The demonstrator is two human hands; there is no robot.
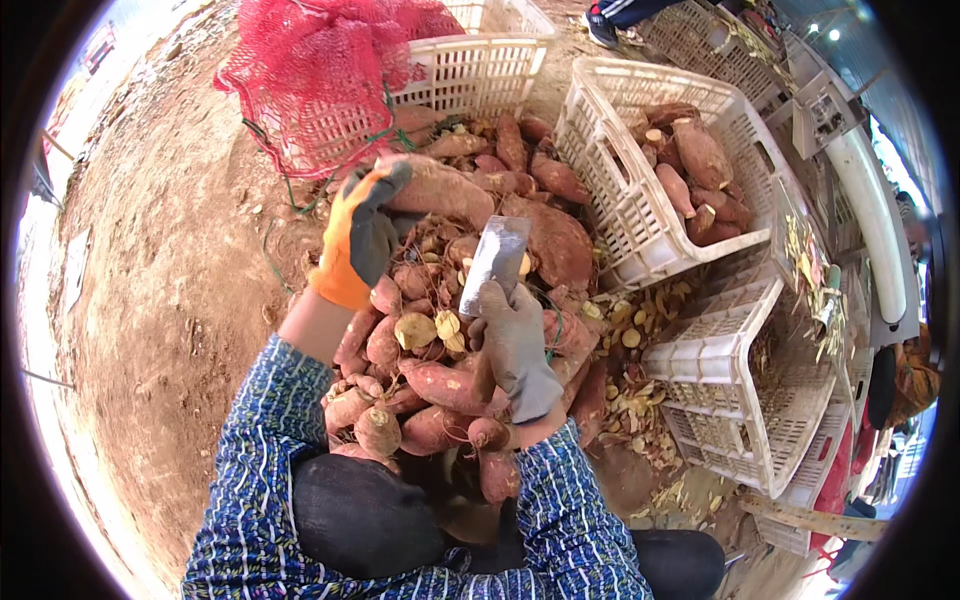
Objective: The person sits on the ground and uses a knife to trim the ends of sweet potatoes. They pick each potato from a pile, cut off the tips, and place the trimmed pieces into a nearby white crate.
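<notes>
My left hand (355, 235), in an orange and dark glove, grips a long sweet potato (440, 185) above the pile. My right hand (518, 355), in a grey glove, is closed on a broad metal knife (495, 255), whose blade points up just below that potato's right end. A big rounded sweet potato (560, 245) lies right of the blade. Beneath both hands is a heap of reddish sweet potatoes (440, 385), some with cut yellow ends or pieces among them (415, 330).
A red mesh bag (310, 95) drapes over a white crate (490, 70) behind. Another crate (610, 170) holds sweet potatoes; more crates (710, 390) stand at right beside scattered trimmings (660, 320). Bare dirt ground (150, 300) is left. Another person's shoe (602, 25) shows at the top.
</notes>
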